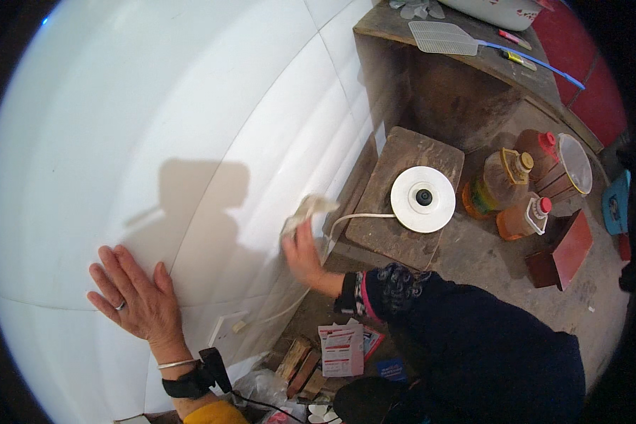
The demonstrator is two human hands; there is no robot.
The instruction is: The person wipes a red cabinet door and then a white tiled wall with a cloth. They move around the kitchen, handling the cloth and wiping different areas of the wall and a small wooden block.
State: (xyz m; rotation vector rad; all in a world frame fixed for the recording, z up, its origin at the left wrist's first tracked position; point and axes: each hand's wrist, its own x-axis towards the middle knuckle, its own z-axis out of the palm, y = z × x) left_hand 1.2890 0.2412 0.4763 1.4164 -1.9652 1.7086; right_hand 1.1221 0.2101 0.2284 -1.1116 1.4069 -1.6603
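My left hand point(140, 297) lies flat against the white tiled wall point(100, 132), its fingers spread and nothing in it. It wears a ring, and a bangle and a black strapped device are on the wrist. My right hand point(305, 254), blurred, grips a pale crumpled cloth point(307, 212) against the lower part of the wall. Right of that hand, a white round kettle base point(423, 222) with a black centre connector rests on a worn wooden board point(373, 233). Its white cord point(350, 216) passes close to my right hand, down to a wall socket point(223, 328).
Oil bottles point(522, 217), a wire-sided bin point(575, 164) and a reddish-brown dustpan point(562, 254) stand on the floor at right. A fly swatter point(445, 38) and a white basin point(493, 11) lie on the wooden cabinet point(376, 24). Below are printed papers point(342, 350) and wood pieces point(297, 360).
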